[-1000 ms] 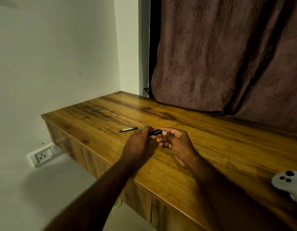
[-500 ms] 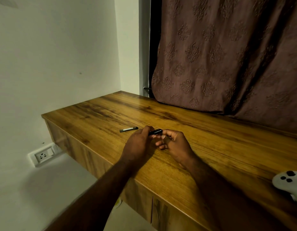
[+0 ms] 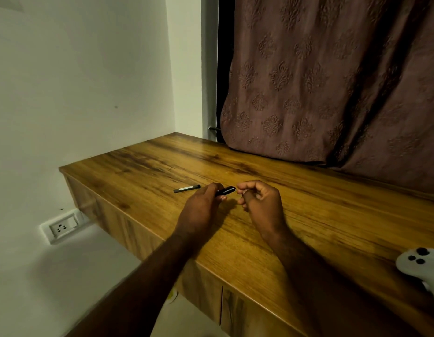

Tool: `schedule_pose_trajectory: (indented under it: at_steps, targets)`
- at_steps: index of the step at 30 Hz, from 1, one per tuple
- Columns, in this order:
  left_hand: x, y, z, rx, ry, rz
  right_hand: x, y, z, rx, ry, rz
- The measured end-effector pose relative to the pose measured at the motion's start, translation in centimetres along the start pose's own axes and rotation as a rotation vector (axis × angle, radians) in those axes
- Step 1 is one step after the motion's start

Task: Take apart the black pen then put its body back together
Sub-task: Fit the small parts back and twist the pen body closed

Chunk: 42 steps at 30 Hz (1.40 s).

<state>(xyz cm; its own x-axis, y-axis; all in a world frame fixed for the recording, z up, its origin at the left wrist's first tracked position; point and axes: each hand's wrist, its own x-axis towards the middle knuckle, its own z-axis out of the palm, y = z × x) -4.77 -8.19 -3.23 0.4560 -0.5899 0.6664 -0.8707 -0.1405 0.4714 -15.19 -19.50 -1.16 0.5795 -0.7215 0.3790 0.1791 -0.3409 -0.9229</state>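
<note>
1. At a glossy wood-grain desk (image 3: 308, 215) set into a white-walled corner, a person works with both bare hands, seen from the head view.
2. The left hand (image 3: 201, 207) has its fingers curled round the black pen body (image 3: 226, 190). This slim, shiny cylinder juts from the fist toward the right, over the middle of the desk top.
3. The right hand (image 3: 262, 203) is curled, with forefinger and thumb drawn together just beside the pen body's exposed end. Whether they pinch a small part or nothing at all cannot be told (the spot is too small and dim).
4. A loose pen piece (image 3: 186, 189), a thin dark rod with a paler band along its middle, lies flat on the desk. It sits just beyond the left hand's knuckles, apart from the body.
5. Behind the desk hangs a brown curtain (image 3: 332, 81). Its heavy cloth is embossed with rows of ornate medallions and falls in soft folds to the desk's back edge.
6. A white, rounded controller (image 3: 418, 266) with round black buttons rests on the desk at the right of the view, well apart from the hands.
7. A white wall socket (image 3: 62, 227) sits on the wall below the desk's left end.
</note>
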Motion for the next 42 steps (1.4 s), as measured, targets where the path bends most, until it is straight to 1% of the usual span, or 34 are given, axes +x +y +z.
schedule_pose_trajectory:
  at_steps: [4,7,11,12,15,17,20,24,27,34,36,37,40,42]
  targets:
    - [0.1,-0.1,0.1,-0.019,-0.009,-0.03,-0.1,-0.1,0.1,-0.014,-0.023,-0.004]
    - [-0.1,0.0,0.1,0.002,-0.01,-0.014,0.1,0.1,0.0,-0.01,-0.027,-0.002]
    - [-0.2,0.1,0.1,0.025,-0.006,-0.015,1.2,0.7,-1.1,-0.053,0.007,0.015]
    - [-0.1,0.1,0.0,0.036,-0.003,-0.009,1.6,1.1,-1.6,-0.106,0.024,0.028]
    - [0.0,0.2,-0.2,0.071,-0.003,0.028,2.6,2.5,-3.2,-0.366,0.095,0.05]
    - [0.0,0.3,-0.3,0.085,-0.019,0.049,3.1,3.1,-3.8,-0.493,0.11,0.079]
    - [0.1,0.3,-0.3,0.101,-0.044,0.056,3.3,3.5,-3.6,-0.628,0.015,0.094]
    - [0.2,0.0,0.1,0.155,-0.076,0.072,3.3,3.4,-2.8,-0.728,-0.114,0.055]
    - [0.2,-0.2,0.3,0.184,-0.073,0.066,3.4,3.4,-2.5,-0.781,-0.132,0.018]
    - [0.2,-0.3,0.3,0.136,-0.041,0.056,3.7,3.6,-2.2,-0.882,-0.129,0.002]
    - [0.2,-0.4,0.3,0.144,-0.047,0.055,3.6,3.7,-2.2,-0.838,-0.079,-0.005]
    - [0.3,-0.5,0.3,0.151,-0.054,0.052,3.6,3.7,-2.4,-0.765,-0.033,-0.007]
    - [0.4,-0.4,0.2,0.173,-0.073,0.042,3.5,3.4,-2.6,-0.404,0.086,0.056]
    - [0.3,-0.3,0.0,0.154,-0.077,0.031,3.2,2.9,-2.5,-0.198,0.101,0.112]
